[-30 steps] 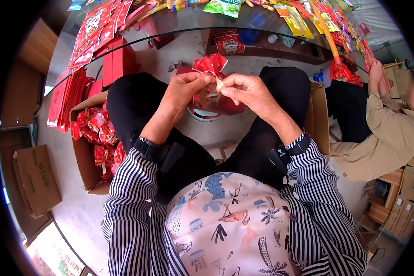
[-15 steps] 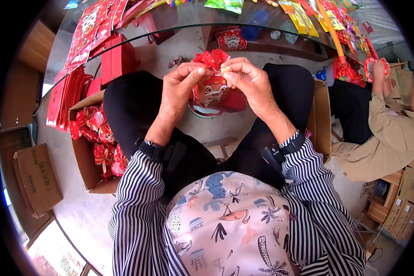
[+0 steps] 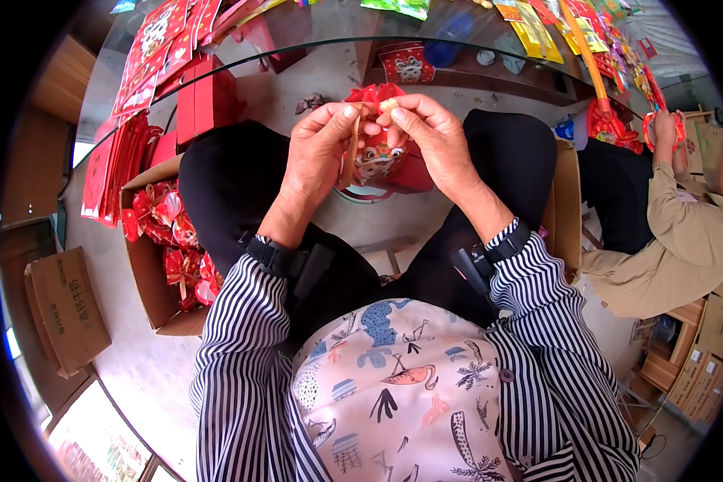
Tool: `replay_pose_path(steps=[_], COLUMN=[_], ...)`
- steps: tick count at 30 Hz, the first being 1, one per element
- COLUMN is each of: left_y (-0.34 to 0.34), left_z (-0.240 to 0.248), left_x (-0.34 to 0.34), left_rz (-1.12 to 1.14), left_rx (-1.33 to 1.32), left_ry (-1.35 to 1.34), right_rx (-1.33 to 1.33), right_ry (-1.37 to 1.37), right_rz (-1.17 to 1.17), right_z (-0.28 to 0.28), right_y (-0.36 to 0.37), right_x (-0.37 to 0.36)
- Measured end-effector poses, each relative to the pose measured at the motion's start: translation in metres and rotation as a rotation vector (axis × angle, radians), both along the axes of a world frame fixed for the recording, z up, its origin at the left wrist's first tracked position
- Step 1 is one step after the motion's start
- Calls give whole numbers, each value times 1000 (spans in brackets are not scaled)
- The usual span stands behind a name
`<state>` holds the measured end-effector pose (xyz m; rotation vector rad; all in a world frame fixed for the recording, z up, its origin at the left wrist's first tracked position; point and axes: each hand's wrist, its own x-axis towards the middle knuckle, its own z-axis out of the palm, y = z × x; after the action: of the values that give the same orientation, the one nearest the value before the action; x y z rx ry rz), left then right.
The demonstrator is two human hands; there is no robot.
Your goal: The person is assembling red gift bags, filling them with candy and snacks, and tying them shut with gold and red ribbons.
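A red gift bag (image 3: 375, 166) with a printed cartoon animal face stands upright between my knees, its gathered top showing just behind my fingers. My left hand (image 3: 323, 149) is closed, thumb against fingers, on a gold-brown ribbon (image 3: 350, 153) that hangs down in front of the bag. Beside it, my right hand (image 3: 434, 136) pinches a pale gold end of what looks like the same ribbon. Both sets of fingertips nearly meet at the bag's neck, which they partly hide.
A cardboard box (image 3: 149, 285) of filled red bags stands by my left leg, another box (image 3: 568, 201) by my right. Ahead is a glass table (image 3: 321, 60) with red bags and coloured packets. Red folded bags (image 3: 119, 173) stack at left. A co-worker (image 3: 667, 225) sits at right.
My left hand has drawn the ribbon up and towards me, so its strip now hangs in view. My right fingertips have lifted slightly. The co-worker's hands have shifted a little.
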<state>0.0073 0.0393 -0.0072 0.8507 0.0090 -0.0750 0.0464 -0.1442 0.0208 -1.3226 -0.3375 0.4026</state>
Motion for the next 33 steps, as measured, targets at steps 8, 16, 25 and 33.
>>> replay_pose_path(steps=[8,16,25,33], left_y=[-9,-14,-16,-18], left_z=[-1,4,-2,-2], left_x=[-3,-7,-6,-5], left_rz=[193,345,294,182], left_rx=[555,912,767,475], left_ry=[-257,-360,-336,-187], right_rx=[-176,-310,-285,-133], right_ry=[-292,-427,-373,-232], right_rz=[-130,-13,-78,-140], right_z=[-10,-3,-15,-14], right_y=[6,7,5,6], right_x=[-3,-6,-3,-5])
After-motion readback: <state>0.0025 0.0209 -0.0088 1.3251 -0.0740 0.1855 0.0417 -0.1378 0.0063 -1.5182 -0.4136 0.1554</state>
